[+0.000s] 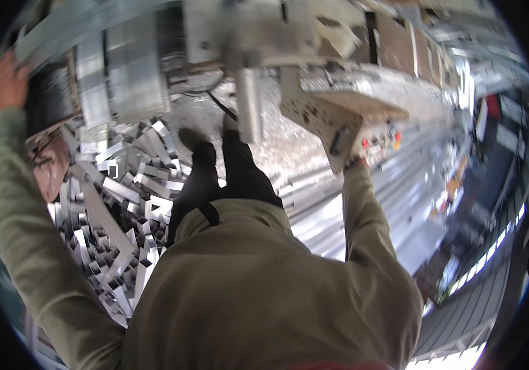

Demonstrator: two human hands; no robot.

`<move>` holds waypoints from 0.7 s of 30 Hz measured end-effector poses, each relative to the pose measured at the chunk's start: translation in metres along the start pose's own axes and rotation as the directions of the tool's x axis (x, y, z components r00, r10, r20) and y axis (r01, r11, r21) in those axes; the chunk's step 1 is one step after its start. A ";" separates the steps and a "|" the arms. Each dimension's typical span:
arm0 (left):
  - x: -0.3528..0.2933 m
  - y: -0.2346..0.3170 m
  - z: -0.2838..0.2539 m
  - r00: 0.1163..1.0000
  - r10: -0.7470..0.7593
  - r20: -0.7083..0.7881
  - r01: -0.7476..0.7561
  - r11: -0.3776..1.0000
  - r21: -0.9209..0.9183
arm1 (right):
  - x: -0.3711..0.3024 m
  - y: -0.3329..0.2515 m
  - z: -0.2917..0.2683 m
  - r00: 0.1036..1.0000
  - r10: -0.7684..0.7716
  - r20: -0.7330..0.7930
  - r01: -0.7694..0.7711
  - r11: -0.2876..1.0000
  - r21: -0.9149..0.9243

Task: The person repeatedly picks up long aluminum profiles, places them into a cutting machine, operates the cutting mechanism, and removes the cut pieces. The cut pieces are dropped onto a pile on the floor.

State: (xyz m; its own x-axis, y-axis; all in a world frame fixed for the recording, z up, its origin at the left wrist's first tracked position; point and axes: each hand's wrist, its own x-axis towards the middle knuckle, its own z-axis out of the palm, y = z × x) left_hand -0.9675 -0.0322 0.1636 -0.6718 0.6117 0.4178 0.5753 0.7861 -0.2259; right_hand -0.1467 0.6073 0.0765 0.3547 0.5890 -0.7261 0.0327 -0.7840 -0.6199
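At the far left, my left arm reaches up and my left hand (pixel 10 85) is at the end of a long silver metal bar (pixel 86 29), its fingers closed against it; motion blurs them. The bar runs across the top left over the machine. On the right, my right hand (pixel 357 162) is at the lower edge of a cream control box (pixel 323 120) with brown stains. Most of that hand is hidden by the box and the sleeve, so its fingers do not show.
Cut metal tube offcuts (pixel 116 191) lie heaped left of my legs. Long silver profiles (pixel 388 185) stretch away on the right. Red and yellow buttons (pixel 394 140) show beside the box. A metal post (pixel 249 102) stands before my feet. A dark cable (pixel 221 106) hangs nearby.
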 end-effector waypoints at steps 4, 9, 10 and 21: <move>-0.015 0.023 -0.018 0.996 -0.092 0.014 0.092 0.996 0.015 | 0.041 -0.013 -0.040 0.950 -0.309 0.031 0.288 0.838 -0.464; -0.005 0.058 -0.059 0.979 -0.189 0.072 0.183 0.980 0.079 | -0.033 -0.023 -0.007 0.886 -0.451 0.105 0.365 0.541 -0.758; -0.002 0.066 -0.062 0.980 -0.191 0.061 0.188 0.981 0.053 | -0.038 -0.025 0.000 0.813 -0.556 0.174 0.478 0.464 -0.746; 0.002 0.081 -0.074 0.967 -0.246 0.065 0.244 0.969 0.032 | -0.387 -0.015 0.363 -0.187 -0.627 0.757 0.982 -0.138 0.128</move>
State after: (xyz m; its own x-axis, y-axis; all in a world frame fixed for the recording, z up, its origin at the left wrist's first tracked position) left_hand -0.8878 0.0264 0.2113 -0.8215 0.4038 0.4026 0.3785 0.9142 -0.1448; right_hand -0.6237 0.4623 0.2590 -0.7937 0.5297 0.2991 0.2244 0.7120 -0.6654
